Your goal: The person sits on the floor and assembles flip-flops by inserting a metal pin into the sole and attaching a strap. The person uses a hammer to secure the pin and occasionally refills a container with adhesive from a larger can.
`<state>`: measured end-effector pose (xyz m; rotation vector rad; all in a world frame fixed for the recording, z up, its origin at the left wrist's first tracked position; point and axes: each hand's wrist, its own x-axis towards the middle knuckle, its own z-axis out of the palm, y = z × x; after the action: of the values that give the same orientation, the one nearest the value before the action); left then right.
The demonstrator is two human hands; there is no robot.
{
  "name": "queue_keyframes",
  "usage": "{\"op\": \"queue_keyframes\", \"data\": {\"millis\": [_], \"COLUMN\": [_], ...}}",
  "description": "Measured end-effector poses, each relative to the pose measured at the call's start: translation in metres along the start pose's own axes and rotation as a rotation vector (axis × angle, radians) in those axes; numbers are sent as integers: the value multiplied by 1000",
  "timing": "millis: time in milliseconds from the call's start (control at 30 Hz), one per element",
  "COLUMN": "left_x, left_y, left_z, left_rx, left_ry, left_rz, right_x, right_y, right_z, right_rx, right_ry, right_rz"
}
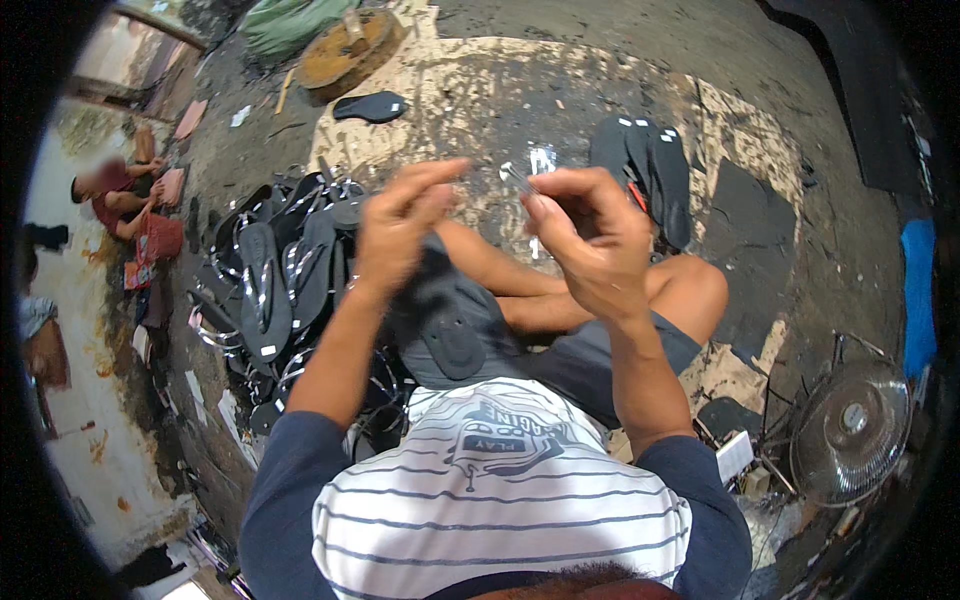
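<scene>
Currently a small shiny metal tool (pixel 518 176) sits pinched in the fingertips of the right hand (pixel 585 240), its tip poking out toward the left hand (pixel 402 222); what kind of tool it is cannot be told at this size. The right hand is curled almost closed around it, thumb pressed to the forefinger. The left hand is raised just beside it, fingers bunched together and bent inward — whether anything lies between them cannot be told. Both hands are held up in front of the chest, near each other but not touching.

Below the hands, a dark flip-flop sole (pixel 455 340) rests on the person's lap, lying across grey shorts (pixel 590 365). The person sits on the ground with a bare knee (pixel 695 285) out to the right, and wears a striped shirt with dark blue sleeves (pixel 500 500).

To the left of the lap lies a heap of black flip-flops with pale straps (pixel 275 285). A smaller stack of black soles (pixel 650 170) stands beyond the right hand, and a single black sole (pixel 370 106) lies farther off near a rusty round disc (pixel 345 52). At lower right stands a small fan (pixel 850 430) — well apart from the hands. Another person (pixel 125 195) sits at the far left edge. The ground (pixel 600 60) is dark and patchy.
</scene>
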<state>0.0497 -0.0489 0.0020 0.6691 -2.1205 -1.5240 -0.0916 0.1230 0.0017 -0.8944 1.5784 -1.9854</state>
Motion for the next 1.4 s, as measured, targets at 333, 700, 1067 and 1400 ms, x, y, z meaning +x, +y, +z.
{"op": "queue_keyframes", "data": {"millis": [333,700,1067,1400], "left_x": [-84,-25,-3,3], "left_y": [-66,-14,32,30], "left_z": [-15,-9,12,18], "left_rx": [342,-365,-34,59], "left_ry": [54,145,102,186], "left_rz": [-100,-343,105,148], "right_x": [-16,-24,22,27], "right_y": [-114,-90,-11,-2], "right_z": [-20,-15,21,33], "right_rx": [623,161,-489,-635], "right_ry": [-590,-317,-131,-57], "right_rz": [-457,-538,-235,-403]}}
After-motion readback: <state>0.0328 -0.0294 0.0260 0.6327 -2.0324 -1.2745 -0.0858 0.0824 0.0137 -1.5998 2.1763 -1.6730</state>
